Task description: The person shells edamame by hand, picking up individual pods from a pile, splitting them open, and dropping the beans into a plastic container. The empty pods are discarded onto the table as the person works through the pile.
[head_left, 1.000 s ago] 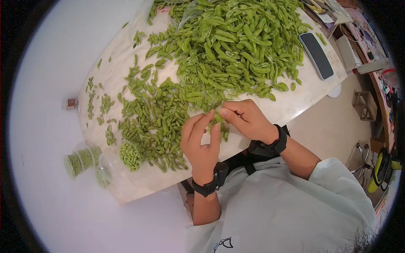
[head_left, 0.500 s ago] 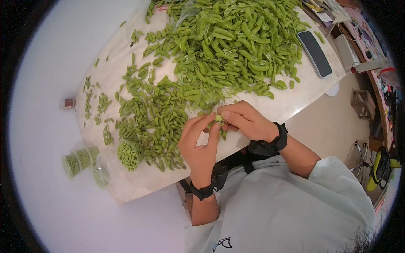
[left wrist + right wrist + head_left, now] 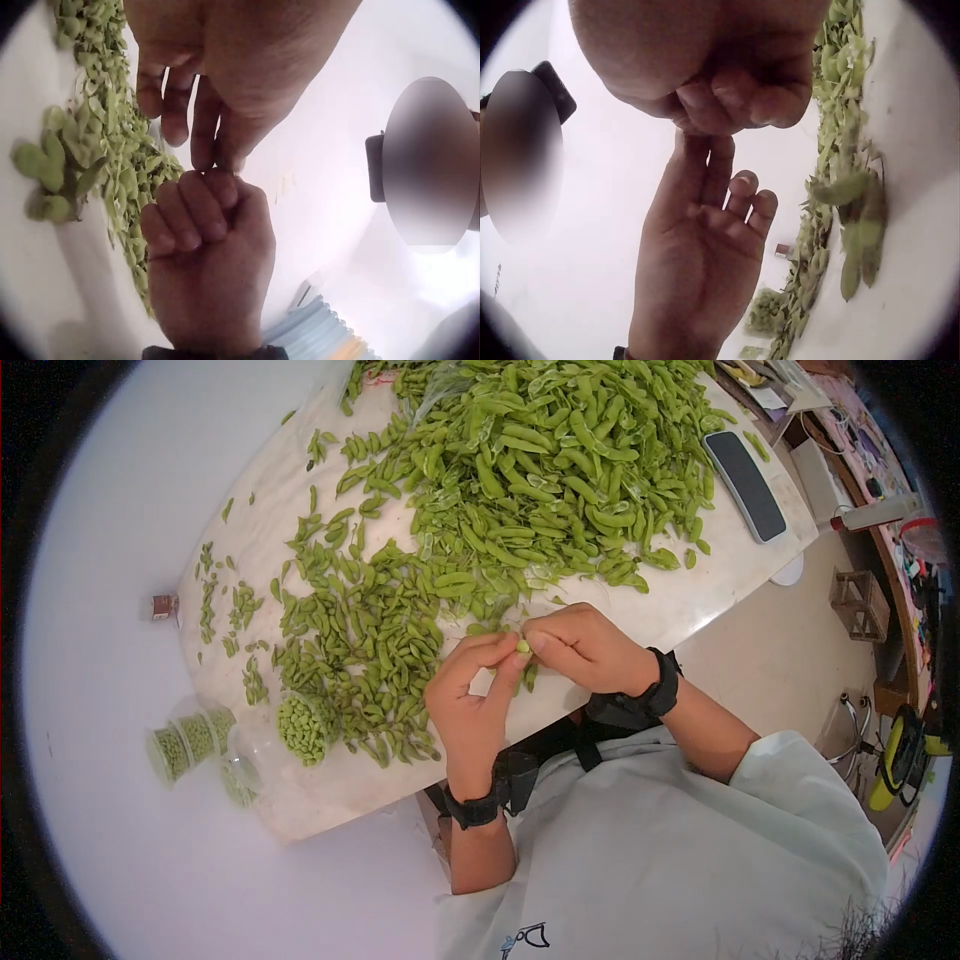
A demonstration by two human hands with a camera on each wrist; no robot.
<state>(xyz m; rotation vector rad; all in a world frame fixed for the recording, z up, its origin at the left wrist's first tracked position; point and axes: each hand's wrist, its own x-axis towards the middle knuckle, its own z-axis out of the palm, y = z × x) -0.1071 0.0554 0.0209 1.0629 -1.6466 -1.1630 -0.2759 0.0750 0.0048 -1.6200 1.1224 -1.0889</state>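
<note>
Both hands meet above the table's near edge, fingertip to fingertip. My left hand (image 3: 470,690) pinches a small, light green edamame pod (image 3: 523,646) between thumb and index finger, its other fingers loosely bent. From the other side my right hand (image 3: 590,648) pinches the same pod, with its remaining fingers curled into the palm in the left wrist view. Fingertips cover most of the pod. Just beyond the hands lie small unopened edamame pods (image 3: 365,620), spread over the table. Behind them rises a large heap of brighter green pods (image 3: 560,460), some split open.
A clear cup full of shelled beans (image 3: 305,728) stands left of the hands. More clear cups with beans (image 3: 190,743) are at the table's left edge. A phone (image 3: 745,485) lies at the right edge, and a clear plastic bag (image 3: 435,400) is by the heap.
The light green piece between the fingertips showed larger half a second ago; now only a small bit shows. The hands stay together, with slight finger shifts.
</note>
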